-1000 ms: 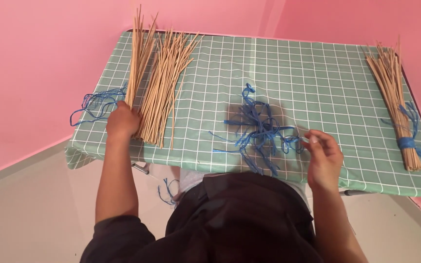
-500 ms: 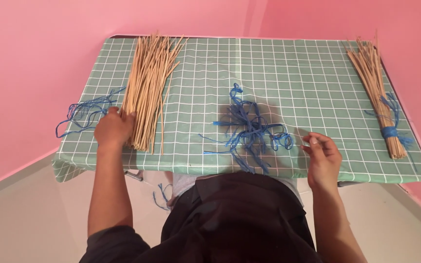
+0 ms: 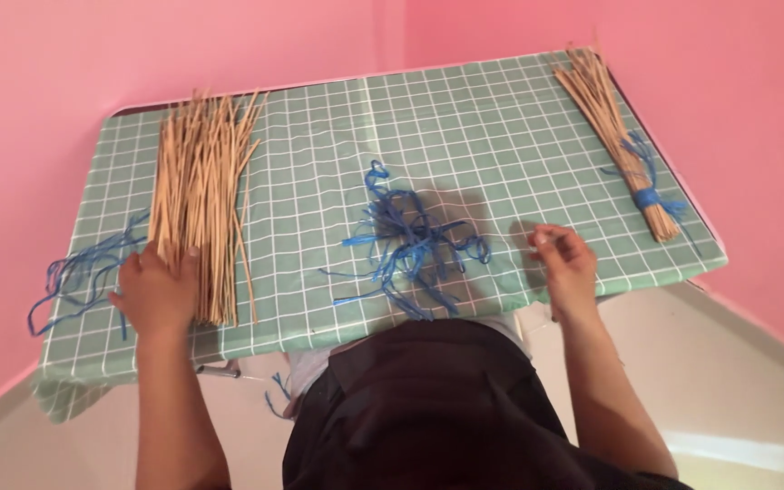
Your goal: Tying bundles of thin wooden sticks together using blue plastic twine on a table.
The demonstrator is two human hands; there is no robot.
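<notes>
Head view: left hand (image 3: pixel 158 295) flat, open, on loose sticks (image 3: pixel 197 195); right hand (image 3: pixel 563 263) loosely curled, empty, beside blue strings (image 3: pixel 410 238). One tied bundle (image 3: pixel 617 136) beyond (rest untied).

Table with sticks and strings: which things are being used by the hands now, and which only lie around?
In use:
- loose sticks under left hand
- blue strings pile beside right hand

Lying about:
- tied stick bundle
- blue strings at table's left edge
- checked tablecloth
</notes>
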